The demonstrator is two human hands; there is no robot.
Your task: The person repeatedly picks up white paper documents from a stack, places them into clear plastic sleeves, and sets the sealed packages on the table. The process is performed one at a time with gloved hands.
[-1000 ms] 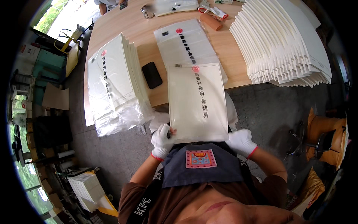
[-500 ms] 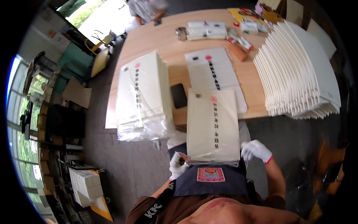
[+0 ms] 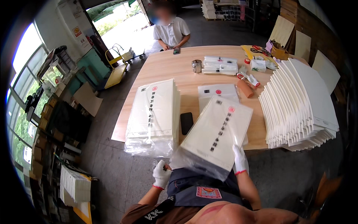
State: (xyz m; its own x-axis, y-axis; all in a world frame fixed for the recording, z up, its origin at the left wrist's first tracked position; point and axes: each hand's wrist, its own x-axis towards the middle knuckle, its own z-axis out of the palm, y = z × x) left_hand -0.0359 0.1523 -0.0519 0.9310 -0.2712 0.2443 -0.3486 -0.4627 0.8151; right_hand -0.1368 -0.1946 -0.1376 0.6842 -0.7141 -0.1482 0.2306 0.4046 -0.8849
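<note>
A cream printed packet in a clear plastic bag (image 3: 220,134) is tilted over the table's near edge and my lap. My right hand (image 3: 240,160), in a white glove, grips its lower right edge. The gloved left hand (image 3: 162,174) is closed beside the bag's loose lower left corner; something dark shows at its fingers, too small to make out. On the left stands a stack of similar bagged packets (image 3: 151,112). Beneath the tilted packet, another flat printed bag (image 3: 212,90) lies partly hidden. A black phone (image 3: 186,123) rests between the stack and the packet.
A fanned pile of white boards (image 3: 298,108) fills the table's right side. Toward the back lie rolled plastic bags (image 3: 220,65), a metal cup (image 3: 196,66), an orange-brown block (image 3: 245,89) and a tissue pack (image 3: 258,64). A person (image 3: 171,31) sits at the far edge.
The packet has gone from straight to tilted, its top leaning right. My right hand has come in to its edge, and my left has shifted left. The view has lifted, showing more of the far side.
</note>
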